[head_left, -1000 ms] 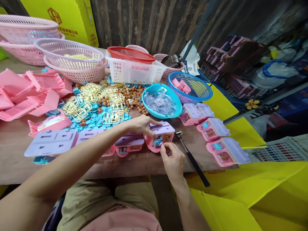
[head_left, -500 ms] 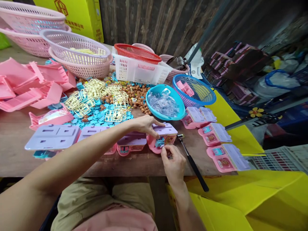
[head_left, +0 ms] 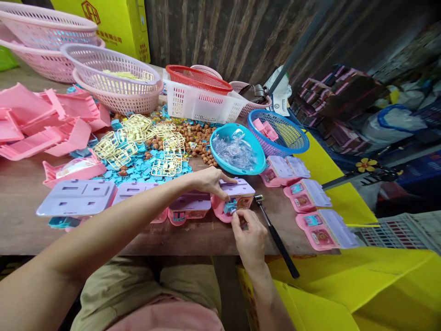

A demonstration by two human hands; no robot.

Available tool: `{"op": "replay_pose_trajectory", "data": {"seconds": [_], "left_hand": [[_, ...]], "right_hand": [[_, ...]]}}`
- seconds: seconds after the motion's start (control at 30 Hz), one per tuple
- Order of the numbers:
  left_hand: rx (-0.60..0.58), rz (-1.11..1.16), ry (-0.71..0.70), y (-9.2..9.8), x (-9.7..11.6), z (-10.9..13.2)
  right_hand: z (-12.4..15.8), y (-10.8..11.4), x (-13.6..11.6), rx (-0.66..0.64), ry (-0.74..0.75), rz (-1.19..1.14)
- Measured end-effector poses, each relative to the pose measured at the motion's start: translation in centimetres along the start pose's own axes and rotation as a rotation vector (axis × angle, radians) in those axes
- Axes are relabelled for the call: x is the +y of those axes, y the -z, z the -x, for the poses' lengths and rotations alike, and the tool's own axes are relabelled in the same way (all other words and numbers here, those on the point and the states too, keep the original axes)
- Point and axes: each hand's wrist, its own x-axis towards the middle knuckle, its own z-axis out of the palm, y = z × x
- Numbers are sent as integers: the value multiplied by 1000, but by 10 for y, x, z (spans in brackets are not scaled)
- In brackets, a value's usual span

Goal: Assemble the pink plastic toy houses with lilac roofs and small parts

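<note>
My left hand point(head_left: 211, 180) reaches across and grips a small pink-and-lilac toy box point(head_left: 244, 185), its index finger lying on the lilac top and the thumb at the front edge. A light blue plastic part point(head_left: 229, 206) sits in the front of that box. At the lower edge of this part, the thumb and forefinger of my right hand point(head_left: 252, 233) are pinched together; what they hold is too small to make out. Just right of the box lies a small hammer point(head_left: 275, 234) with a black handle. Similar toy boxes point(head_left: 189, 203) stand in a row to the left, partly behind my left forearm.
Finished-looking toy boxes point(head_left: 327, 227) lie at the right. Behind are a turquoise bowl point(head_left: 260, 162) of clear plastic pieces, a blue-rimmed basket point(head_left: 303, 143), cream part frames point(head_left: 167, 165), loose blue pieces point(head_left: 138, 168) and pink shells point(head_left: 34, 110). A yellow carton point(head_left: 344, 280) stands at the table's front right.
Both hands stay at the same toy box with almost the same grip. The whole view has shifted very slightly; no object has visibly been moved.
</note>
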Motion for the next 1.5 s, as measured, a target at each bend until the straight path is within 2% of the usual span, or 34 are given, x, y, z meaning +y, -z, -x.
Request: {"op": "replay_pose_trajectory", "data": {"seconds": [0.17, 0.37, 0.57, 0.63, 0.87, 0.97, 1.07, 1.17, 1.3, 1.43, 1.5], "left_hand": [[13, 18, -24, -3, -4, -1], [7, 7, -35, -2, -4, -1], [3, 7, -43, -1, -2, -1], [3, 14, -53, -2, -2, -1], [10, -24, -100, -3, -1, -1], [-19, -99, -122, -4, 3, -1], [-63, -205, -112, -8, 8, 2], [-51, -290, -108, -10, 12, 16], [22, -433, -72, 0, 11, 60], [-78, -548, 145, 7, 4, 104], [-107, -520, 173, 4, 0, 115]], "right_hand": [[-2, 1, 0, 10, -27, -34], [-3, 0, 1, -19, 14, 1], [-4, -1, 2, -28, 207, 266], [-4, -1, 2, -30, 227, 320], [2, -17, -3, -43, -50, 93], [9, -19, 2, -91, -86, 11], [18, -10, 17, -146, -96, -33], [29, 4, 37, -113, -148, -5], [42, 10, 56, -128, -156, 29], [43, 0, 61, -180, -162, 32], [41, -5, 64, -209, -172, 29]]}}
